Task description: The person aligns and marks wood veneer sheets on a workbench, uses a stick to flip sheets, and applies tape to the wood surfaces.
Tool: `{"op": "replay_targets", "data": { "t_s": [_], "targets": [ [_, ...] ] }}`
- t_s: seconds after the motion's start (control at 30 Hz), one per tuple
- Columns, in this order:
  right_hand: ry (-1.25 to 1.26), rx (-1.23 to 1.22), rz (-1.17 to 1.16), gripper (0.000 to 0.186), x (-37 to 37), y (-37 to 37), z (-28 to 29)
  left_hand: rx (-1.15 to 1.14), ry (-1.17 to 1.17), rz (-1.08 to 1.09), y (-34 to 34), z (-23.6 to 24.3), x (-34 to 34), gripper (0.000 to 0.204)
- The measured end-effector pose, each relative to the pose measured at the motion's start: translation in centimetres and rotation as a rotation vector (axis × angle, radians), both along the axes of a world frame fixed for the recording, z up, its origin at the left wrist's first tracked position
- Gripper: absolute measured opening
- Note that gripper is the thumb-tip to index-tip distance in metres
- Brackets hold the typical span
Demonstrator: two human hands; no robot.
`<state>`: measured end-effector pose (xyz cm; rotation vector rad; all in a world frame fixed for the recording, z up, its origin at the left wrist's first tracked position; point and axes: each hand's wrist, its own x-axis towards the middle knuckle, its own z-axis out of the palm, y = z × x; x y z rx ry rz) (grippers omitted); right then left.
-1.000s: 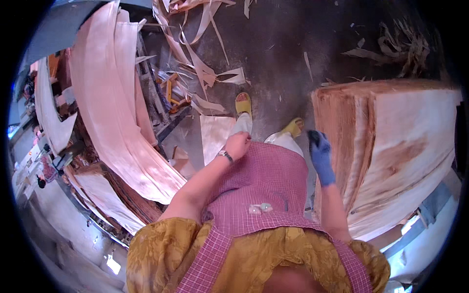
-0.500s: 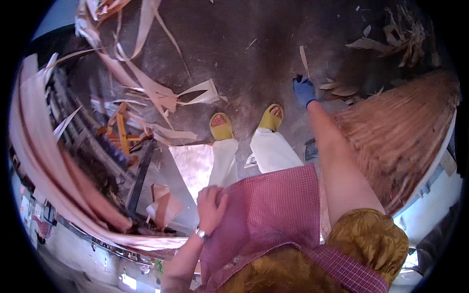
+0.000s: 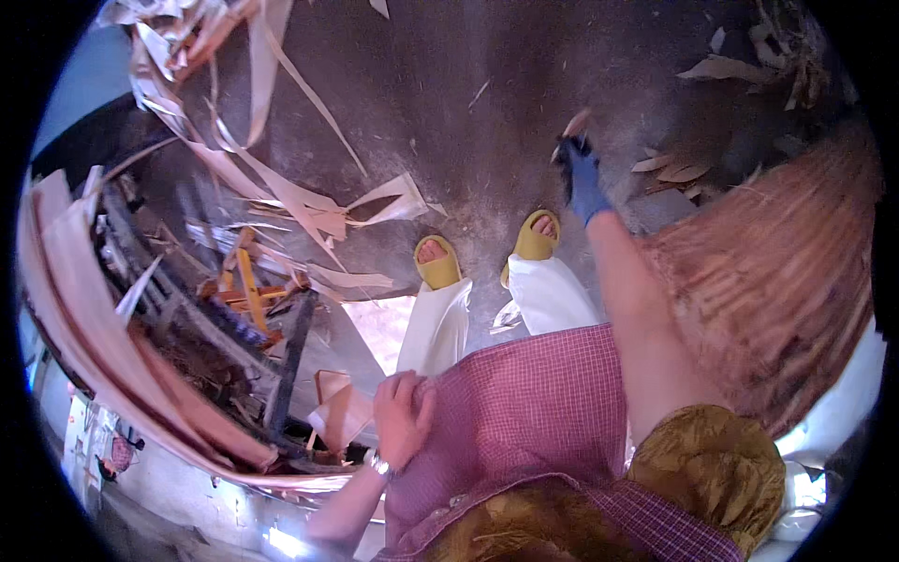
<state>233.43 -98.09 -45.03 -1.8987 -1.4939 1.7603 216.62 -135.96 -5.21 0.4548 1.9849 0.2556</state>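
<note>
My left hand (image 3: 401, 419), bare and with a watch at the wrist, lies flat on the red checked apron (image 3: 524, 398) over my lap, its fingers loosely stretched. My right arm reaches far forward over the floor. My right hand (image 3: 580, 176) wears a blue glove with a dark palm, its fingers closed around a small strip of wood veneer (image 3: 577, 122). The strip's pale end pokes out past the fingertips; the rest is hidden. To the right of that arm rises a big stack of brown veneer sheets (image 3: 768, 272).
Long veneer offcuts (image 3: 281, 197) litter the floor at the left, with a heap at far left. A frame with dark bars and a yellow-orange part (image 3: 250, 286) stands at my left beside curved veneer sheets (image 3: 75, 272). More scraps (image 3: 679, 169) lie near the right stack. My feet wear yellow slippers (image 3: 438, 265).
My right hand has closed on the veneer strip that lay on the floor just beyond it, and the strip has tilted. My left hand stays on the apron. The view has shifted slightly.
</note>
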Motion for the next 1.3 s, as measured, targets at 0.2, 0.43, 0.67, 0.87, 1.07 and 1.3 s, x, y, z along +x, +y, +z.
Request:
{"op": "replay_targets", "data": {
  "t_s": [0.2, 0.43, 0.67, 0.87, 1.07, 1.3],
  "targets": [
    [0.548, -0.811, -0.192, 0.019, -4.3, -10.6, 34.5, 0.174, -0.179, 0.559, 4.4, 1.5, 1.0, 0.028],
    [0.543, -0.591, 0.009, 0.029, 1.3, -9.1, 60.0, 0.382, -0.947, 0.491, 23.5, 19.1, -0.6, 0.024],
    [0.503, 0.01, -0.275, 0.028, 10.1, -7.0, 68.1, 0.437, -0.709, 0.158, 30.0, 28.8, 8.4, 0.014],
    [0.431, 0.267, -0.291, 0.02, 18.7, -4.9, 68.3, 0.481, -0.511, -0.233, 35.7, 30.9, 17.8, 0.016],
    [0.647, 0.071, -0.592, 0.018, 28.8, -3.4, 68.9, 0.625, -0.275, -0.49, 40.9, 30.6, 25.3, 0.02],
    [0.613, -0.041, -0.937, 0.023, 36.8, -2.0, 67.0, 0.592, 0.846, -1.024, 53.2, 30.1, 23.5, 0.029]
  ]
}}
